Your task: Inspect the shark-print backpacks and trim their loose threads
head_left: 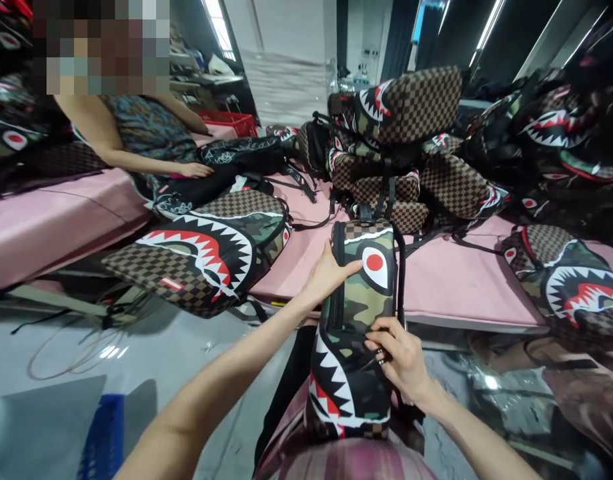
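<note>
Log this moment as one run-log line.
left hand: flat on backpack side | right hand: gripping its front | co-worker's hand: on black bag

You are working under bright, even light from long ceiling tubes (486,27) far overhead, with a pale window (219,27) glowing at the far left. The grey floor (161,347) near you throws back soft glare on the left. Shadows stay mild beneath the pink table (446,280). Straight lines bow strongly toward the edges, and the far right corner falls dark. A pixelated block covers the far left top. Focus stays sharp at the centre.
</note>
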Motion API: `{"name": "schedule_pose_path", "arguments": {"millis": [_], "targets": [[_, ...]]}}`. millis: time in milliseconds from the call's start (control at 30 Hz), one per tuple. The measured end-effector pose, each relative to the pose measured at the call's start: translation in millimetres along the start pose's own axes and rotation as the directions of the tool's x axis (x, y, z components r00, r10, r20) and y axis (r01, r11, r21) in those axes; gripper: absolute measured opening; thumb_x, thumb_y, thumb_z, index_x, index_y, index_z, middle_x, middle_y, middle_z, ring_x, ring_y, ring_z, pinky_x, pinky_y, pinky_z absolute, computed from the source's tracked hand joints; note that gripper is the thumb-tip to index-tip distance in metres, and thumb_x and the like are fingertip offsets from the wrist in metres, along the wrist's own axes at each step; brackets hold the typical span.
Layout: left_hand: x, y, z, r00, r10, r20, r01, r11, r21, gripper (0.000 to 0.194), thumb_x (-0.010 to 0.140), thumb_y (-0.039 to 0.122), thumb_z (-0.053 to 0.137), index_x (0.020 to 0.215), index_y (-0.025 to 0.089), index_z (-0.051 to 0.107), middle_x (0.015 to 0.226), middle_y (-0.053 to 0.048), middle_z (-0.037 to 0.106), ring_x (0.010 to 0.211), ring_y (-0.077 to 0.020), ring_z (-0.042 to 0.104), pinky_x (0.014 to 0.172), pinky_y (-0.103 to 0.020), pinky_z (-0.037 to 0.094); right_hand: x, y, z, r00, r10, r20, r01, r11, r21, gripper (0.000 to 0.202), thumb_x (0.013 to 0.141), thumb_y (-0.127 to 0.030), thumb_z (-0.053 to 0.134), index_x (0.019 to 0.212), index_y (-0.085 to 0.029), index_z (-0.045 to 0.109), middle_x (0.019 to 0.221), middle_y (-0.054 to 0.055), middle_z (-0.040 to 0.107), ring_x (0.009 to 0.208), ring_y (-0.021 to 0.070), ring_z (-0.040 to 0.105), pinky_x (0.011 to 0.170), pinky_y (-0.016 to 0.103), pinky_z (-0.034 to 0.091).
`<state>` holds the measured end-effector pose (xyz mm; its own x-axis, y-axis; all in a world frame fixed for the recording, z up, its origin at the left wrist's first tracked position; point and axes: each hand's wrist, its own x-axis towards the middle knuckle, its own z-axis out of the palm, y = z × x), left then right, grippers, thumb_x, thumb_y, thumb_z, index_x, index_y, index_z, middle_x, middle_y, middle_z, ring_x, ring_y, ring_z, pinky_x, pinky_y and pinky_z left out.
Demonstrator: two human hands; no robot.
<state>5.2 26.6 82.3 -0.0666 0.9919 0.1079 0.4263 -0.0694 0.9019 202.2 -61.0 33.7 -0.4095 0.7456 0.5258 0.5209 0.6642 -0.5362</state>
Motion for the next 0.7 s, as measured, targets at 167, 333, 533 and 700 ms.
{"name": "schedule_pose_path", "arguments": {"millis": [167,333,533,700], "targets": [[0,12,11.1,1.000,-0.011,0.019,0.010,0.999,0.032,0.035,0.076,0.037,0.060,0.103,0.016,0.064,0.097,-0.008,0.069,0.092,-0.0254,0.062,0.079,-0.034,0.049,4,15,-7,0.869,0.362,-0.338,-0.302,0.928,0.219,0.028,0.081,-0.026,0.057,0.107,-0.018,0.061,0.105,0.009,0.063,0.091,0.0194,0.061,0.073,0.030,0.053],[-56,52,4.7,0.972,0.229,-0.056,-0.224,0.971,0.083,0.028,0.082,0.033,0.053,0.104,0.018,0.064,0.085,-0.003,0.070,0.077,-0.0172,0.063,0.070,-0.026,0.050,1,-10,-20,0.880,0.271,-0.390,-0.243,0.963,0.120,0.050,0.079,-0.026,0.060,0.127,-0.016,0.050,0.121,0.013,0.057,0.109,0.0267,0.056,0.086,0.040,0.051],[-89,77,-10.2,0.676,0.702,-0.226,-0.624,0.708,0.331,0.017,0.084,0.027,0.054,0.088,0.013,0.064,0.066,-0.001,0.064,0.054,-0.0101,0.057,0.054,-0.021,0.045,-3,-32,-33,0.847,-0.146,-0.511,0.100,0.988,-0.116,0.052,0.078,-0.017,0.062,0.129,-0.018,0.049,0.110,0.014,0.064,0.093,0.0257,0.064,0.075,0.035,0.057],[-71,18,17.5,0.521,0.775,-0.357,-0.591,0.630,0.504,0.021,0.087,0.025,0.051,0.072,0.012,0.058,0.056,-0.002,0.060,0.046,-0.0111,0.055,0.045,-0.022,0.040,-3,12,-21,0.891,-0.110,-0.440,0.073,0.992,-0.100,0.037,0.082,-0.017,0.057,0.119,-0.018,0.055,0.109,0.013,0.065,0.095,0.0248,0.064,0.077,0.037,0.057]]}}
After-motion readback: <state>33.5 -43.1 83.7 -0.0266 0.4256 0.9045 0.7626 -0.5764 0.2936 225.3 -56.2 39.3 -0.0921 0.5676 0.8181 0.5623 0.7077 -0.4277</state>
